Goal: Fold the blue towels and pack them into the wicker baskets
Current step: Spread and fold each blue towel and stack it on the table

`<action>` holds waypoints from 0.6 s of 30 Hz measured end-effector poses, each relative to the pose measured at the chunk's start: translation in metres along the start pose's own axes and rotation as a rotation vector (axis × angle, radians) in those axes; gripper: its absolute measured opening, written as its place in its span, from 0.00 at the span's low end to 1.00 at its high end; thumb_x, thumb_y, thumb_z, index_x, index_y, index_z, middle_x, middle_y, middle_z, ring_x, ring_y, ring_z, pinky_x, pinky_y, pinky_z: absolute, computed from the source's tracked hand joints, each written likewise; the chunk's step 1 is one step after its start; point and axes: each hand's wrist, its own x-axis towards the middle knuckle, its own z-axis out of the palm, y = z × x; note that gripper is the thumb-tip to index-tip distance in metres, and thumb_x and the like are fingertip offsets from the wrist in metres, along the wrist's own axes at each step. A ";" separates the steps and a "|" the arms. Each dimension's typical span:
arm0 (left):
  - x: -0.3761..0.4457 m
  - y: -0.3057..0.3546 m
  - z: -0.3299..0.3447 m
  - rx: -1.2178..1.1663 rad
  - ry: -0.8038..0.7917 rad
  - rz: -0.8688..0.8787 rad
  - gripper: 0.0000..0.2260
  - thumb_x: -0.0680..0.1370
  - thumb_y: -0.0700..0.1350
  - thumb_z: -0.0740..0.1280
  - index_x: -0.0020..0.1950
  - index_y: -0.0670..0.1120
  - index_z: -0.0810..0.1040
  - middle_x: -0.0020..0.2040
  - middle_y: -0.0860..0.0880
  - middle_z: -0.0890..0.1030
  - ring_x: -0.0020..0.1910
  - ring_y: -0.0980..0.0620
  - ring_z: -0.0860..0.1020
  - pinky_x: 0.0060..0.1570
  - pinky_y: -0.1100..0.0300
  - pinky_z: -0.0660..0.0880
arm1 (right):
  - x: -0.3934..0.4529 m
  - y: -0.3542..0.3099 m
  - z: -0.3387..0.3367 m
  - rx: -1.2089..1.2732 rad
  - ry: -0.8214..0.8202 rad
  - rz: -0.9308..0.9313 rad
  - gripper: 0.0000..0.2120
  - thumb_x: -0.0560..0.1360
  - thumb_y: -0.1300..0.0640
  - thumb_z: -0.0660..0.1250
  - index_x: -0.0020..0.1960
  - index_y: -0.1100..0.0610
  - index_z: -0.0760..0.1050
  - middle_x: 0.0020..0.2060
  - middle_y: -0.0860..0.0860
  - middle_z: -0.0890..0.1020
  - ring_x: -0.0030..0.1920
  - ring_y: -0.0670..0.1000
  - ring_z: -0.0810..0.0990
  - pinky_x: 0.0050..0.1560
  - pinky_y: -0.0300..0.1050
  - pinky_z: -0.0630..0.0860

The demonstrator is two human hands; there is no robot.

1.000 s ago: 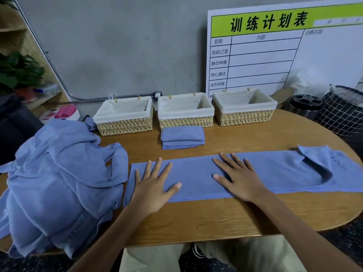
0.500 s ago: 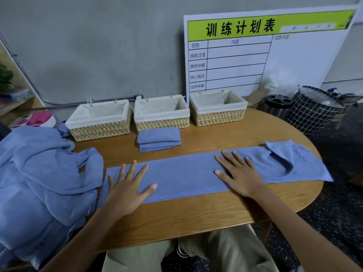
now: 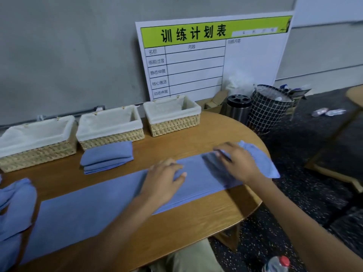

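Both hands shifted rightward along the long blue towel strip (image 3: 121, 195) since the earlier views; camera swung right with them. Left hand (image 3: 165, 178) now resting flat and released near the strip's middle, fingers relaxed, pressing the cloth down. Right hand (image 3: 238, 163) now over the strip's right end, beside the rumpled flap (image 3: 255, 152); motion blur there, so cannot tell whether fingers pinch the cloth or merely press it.

Strip lying lengthwise across the wooden counter (image 3: 196, 222), right end reaching the counter's rounded edge. One folded towel (image 3: 107, 157) sitting on the counter just in front of the middle wicker basket (image 3: 110, 127), not yet packed. Left wicker basket (image 3: 37, 142) and right wicker basket (image 3: 172, 116) lined with white cloth, no towels seen inside. Heap of unfolded blue towels (image 3: 15, 209) at far left.

Judgement: smoothing finished, crosswise fold from the right end likely the step in hand. Task at an early stage; packing not begun.
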 end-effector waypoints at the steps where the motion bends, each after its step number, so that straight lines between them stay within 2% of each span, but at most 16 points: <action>1: 0.018 0.017 0.006 -0.037 -0.001 0.022 0.18 0.83 0.57 0.59 0.68 0.52 0.78 0.63 0.54 0.76 0.65 0.51 0.72 0.62 0.56 0.65 | 0.002 0.014 -0.011 0.013 0.048 0.043 0.11 0.82 0.53 0.62 0.57 0.56 0.80 0.51 0.53 0.81 0.50 0.55 0.79 0.47 0.54 0.75; 3: 0.055 0.045 0.019 -0.095 0.005 0.028 0.15 0.82 0.56 0.62 0.62 0.51 0.82 0.55 0.51 0.79 0.58 0.49 0.76 0.56 0.55 0.69 | 0.001 0.041 -0.030 0.012 0.087 0.121 0.09 0.81 0.58 0.65 0.58 0.55 0.81 0.51 0.52 0.81 0.49 0.53 0.79 0.47 0.53 0.76; 5: 0.090 0.064 0.034 -0.185 0.001 -0.033 0.15 0.80 0.57 0.63 0.52 0.49 0.84 0.46 0.50 0.80 0.49 0.47 0.79 0.46 0.54 0.72 | -0.002 0.066 -0.043 -0.024 0.058 0.159 0.10 0.79 0.61 0.66 0.58 0.54 0.81 0.50 0.52 0.82 0.47 0.54 0.79 0.47 0.53 0.78; 8: 0.127 0.082 0.057 -0.296 -0.019 -0.112 0.21 0.79 0.60 0.65 0.36 0.44 0.75 0.29 0.51 0.73 0.34 0.48 0.75 0.31 0.55 0.63 | -0.006 0.090 -0.051 0.002 0.008 0.237 0.09 0.78 0.61 0.68 0.57 0.54 0.81 0.49 0.52 0.84 0.44 0.52 0.79 0.46 0.53 0.78; 10: 0.139 0.089 0.067 -0.320 -0.004 -0.124 0.21 0.77 0.60 0.67 0.34 0.45 0.72 0.28 0.52 0.72 0.32 0.51 0.73 0.30 0.55 0.62 | -0.010 0.098 -0.052 0.037 -0.019 0.255 0.08 0.77 0.60 0.69 0.56 0.54 0.82 0.47 0.49 0.83 0.43 0.50 0.78 0.46 0.51 0.77; 13: 0.150 0.096 0.074 -0.430 0.033 -0.149 0.12 0.75 0.55 0.71 0.40 0.47 0.79 0.35 0.53 0.80 0.40 0.51 0.80 0.39 0.55 0.73 | -0.016 0.101 -0.051 0.068 -0.032 0.212 0.08 0.77 0.57 0.71 0.56 0.54 0.82 0.47 0.47 0.83 0.43 0.47 0.79 0.44 0.30 0.70; 14: 0.153 0.098 0.075 -0.495 0.048 -0.148 0.09 0.75 0.53 0.72 0.39 0.49 0.79 0.34 0.55 0.80 0.41 0.51 0.81 0.41 0.56 0.74 | -0.018 0.100 -0.051 0.085 -0.025 0.210 0.08 0.77 0.56 0.71 0.56 0.54 0.82 0.48 0.47 0.84 0.44 0.46 0.79 0.43 0.27 0.69; 16: 0.158 0.104 0.073 -0.600 0.069 -0.076 0.06 0.74 0.49 0.73 0.37 0.51 0.79 0.32 0.56 0.79 0.39 0.52 0.81 0.43 0.55 0.76 | -0.021 0.097 -0.052 0.150 0.014 0.234 0.09 0.77 0.52 0.71 0.56 0.52 0.82 0.47 0.47 0.85 0.46 0.46 0.81 0.45 0.27 0.70; 18: 0.161 0.114 0.070 -0.690 0.034 0.055 0.03 0.75 0.46 0.73 0.41 0.49 0.82 0.32 0.57 0.79 0.34 0.59 0.77 0.43 0.56 0.76 | -0.025 0.095 -0.055 0.233 0.058 0.289 0.09 0.77 0.48 0.70 0.55 0.50 0.82 0.44 0.46 0.85 0.46 0.44 0.82 0.48 0.34 0.74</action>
